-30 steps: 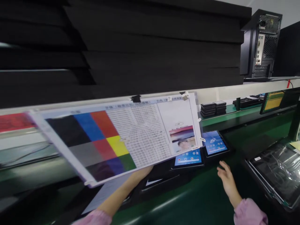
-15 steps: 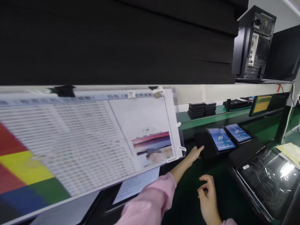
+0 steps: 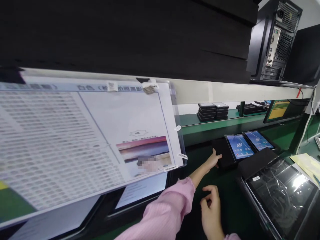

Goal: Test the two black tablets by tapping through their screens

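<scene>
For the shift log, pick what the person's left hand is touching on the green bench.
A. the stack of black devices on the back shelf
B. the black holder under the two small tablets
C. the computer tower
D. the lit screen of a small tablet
B: the left hand rests its fingertips on the black holder beside the two lit small tablets, not on a screen; the right hand hangs apart, loosely curled.

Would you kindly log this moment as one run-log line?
left hand: touching black stand | right hand: free, fingers curled | two lit tablets on stand | test chart at left
</scene>
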A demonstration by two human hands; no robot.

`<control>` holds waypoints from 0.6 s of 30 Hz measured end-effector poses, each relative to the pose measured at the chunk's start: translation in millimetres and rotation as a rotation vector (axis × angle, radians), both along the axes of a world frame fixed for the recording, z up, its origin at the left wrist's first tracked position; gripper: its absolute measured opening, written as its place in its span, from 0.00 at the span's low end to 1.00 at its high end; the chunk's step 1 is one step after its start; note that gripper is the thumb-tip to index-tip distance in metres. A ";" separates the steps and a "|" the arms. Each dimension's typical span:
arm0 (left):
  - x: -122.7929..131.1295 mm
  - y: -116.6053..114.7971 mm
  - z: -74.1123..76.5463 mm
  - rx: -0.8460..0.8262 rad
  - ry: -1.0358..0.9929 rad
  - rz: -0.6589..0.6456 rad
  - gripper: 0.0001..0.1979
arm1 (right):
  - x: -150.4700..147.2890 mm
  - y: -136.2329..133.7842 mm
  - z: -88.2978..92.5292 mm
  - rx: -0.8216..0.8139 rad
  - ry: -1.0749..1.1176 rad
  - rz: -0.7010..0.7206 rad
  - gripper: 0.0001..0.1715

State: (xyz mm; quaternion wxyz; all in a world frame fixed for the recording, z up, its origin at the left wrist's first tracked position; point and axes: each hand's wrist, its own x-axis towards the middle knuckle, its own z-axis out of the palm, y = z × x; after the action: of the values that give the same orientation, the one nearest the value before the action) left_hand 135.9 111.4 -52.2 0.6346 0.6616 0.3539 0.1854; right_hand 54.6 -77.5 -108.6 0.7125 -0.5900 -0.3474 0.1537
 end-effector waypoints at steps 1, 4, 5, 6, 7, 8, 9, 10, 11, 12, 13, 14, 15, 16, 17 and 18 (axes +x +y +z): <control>-1.8 -2.2 0.0 0.016 0.006 -0.015 0.23 | 0.5 -0.7 1.2 -0.004 -0.007 -0.003 0.19; -14.2 -10.7 4.5 0.092 0.008 -0.050 0.21 | 3.8 -3.1 3.8 -0.025 -0.034 -0.004 0.19; -23.0 -14.2 7.4 0.129 0.003 -0.053 0.21 | 5.3 -4.1 4.6 -0.037 -0.045 0.000 0.18; -35.2 -18.2 10.7 0.171 -0.005 -0.053 0.20 | 7.0 -5.5 5.6 -0.051 -0.058 0.007 0.18; -51.2 -22.7 14.3 0.215 -0.014 -0.049 0.20 | 8.5 -7.3 6.7 -0.066 -0.073 0.016 0.18; -71.1 -27.7 17.9 0.259 -0.020 -0.042 0.19 | 10.0 -9.7 8.0 -0.080 -0.093 0.026 0.18; -94.8 -33.3 21.5 0.302 -0.024 -0.030 0.18 | 11.3 -12.5 9.4 -0.094 -0.118 0.039 0.17; -122.1 -39.3 24.9 0.343 -0.023 -0.009 0.17 | 12.5 -15.6 10.9 -0.105 -0.150 0.055 0.17; -152.6 -45.3 28.1 0.383 -0.015 0.025 0.17 | 13.7 -18.8 12.3 -0.114 -0.188 0.074 0.17; -185.9 -51.2 31.2 0.422 0.002 0.076 0.18 | 14.9 -21.9 13.5 -0.122 -0.230 0.096 0.17; -221.7 -56.5 34.4 0.459 0.029 0.143 0.18 | 16.1 -24.5 14.2 -0.131 -0.274 0.119 0.16; -259.5 -61.1 37.6 0.491 0.068 0.228 0.19 | 17.3 -26.5 14.4 -0.141 -0.317 0.139 0.16; -298.5 -64.7 40.9 0.515 0.121 0.323 0.20 | 18.3 -27.6 13.9 -0.155 -0.358 0.153 0.17; -337.6 -67.1 44.1 0.531 0.184 0.432 0.21 | 19.1 -27.7 12.8 -0.172 -0.396 0.160 0.17; -375.8 -68.3 46.9 0.535 0.260 0.549 0.21 | 19.5 -26.8 11.4 -0.191 -0.433 0.162 0.18; -411.5 -68.4 49.0 0.529 0.343 0.675 0.22 | 19.4 -24.7 9.6 -0.212 -0.469 0.158 0.19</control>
State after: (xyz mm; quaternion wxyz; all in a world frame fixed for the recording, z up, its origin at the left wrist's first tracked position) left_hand -275.6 43.0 -3.2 0.2804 0.6696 0.5898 0.3536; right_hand 74.0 -102.2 -98.9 0.5326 -0.6517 -0.5299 0.1037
